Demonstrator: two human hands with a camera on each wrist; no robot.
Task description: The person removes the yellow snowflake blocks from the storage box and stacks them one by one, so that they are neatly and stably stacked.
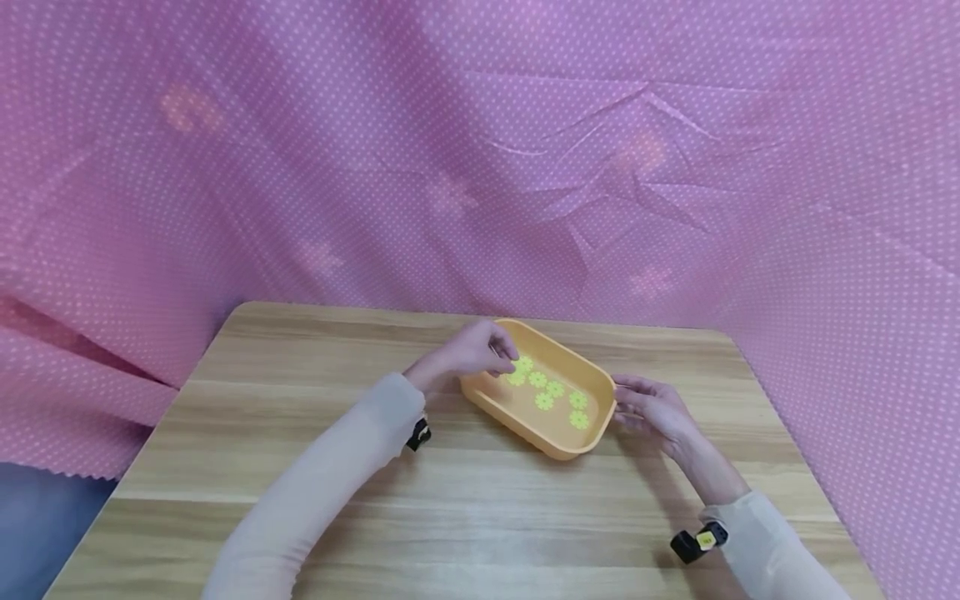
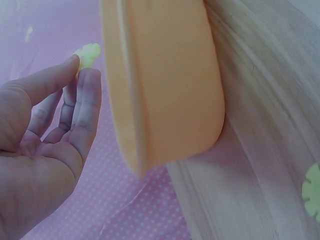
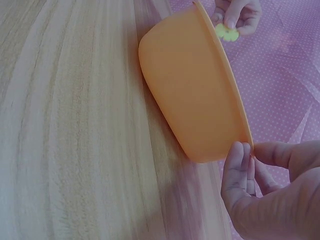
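Observation:
A yellow flower-shaped piece [image 2: 90,54] is pinched between the thumb and fingertips of my left hand [image 1: 480,350], over the left end of an orange rectangular tub [image 1: 495,411]. The right wrist view shows the same flower piece [image 3: 227,32] above the far rim. Several more yellow flower pieces [image 1: 544,401] lie flat on the tub's floor. At the tub's right end, my right hand [image 1: 655,411] grips the rim, thumb on one side and fingers on the other, as the right wrist view [image 3: 272,192] shows closely.
The tub stands on a wood-grain table [image 1: 480,517]. Another yellow flower piece [image 2: 312,192] lies on the table at the right edge of the left wrist view. Pink dotted cloth [image 1: 480,167] hangs behind and along both sides.

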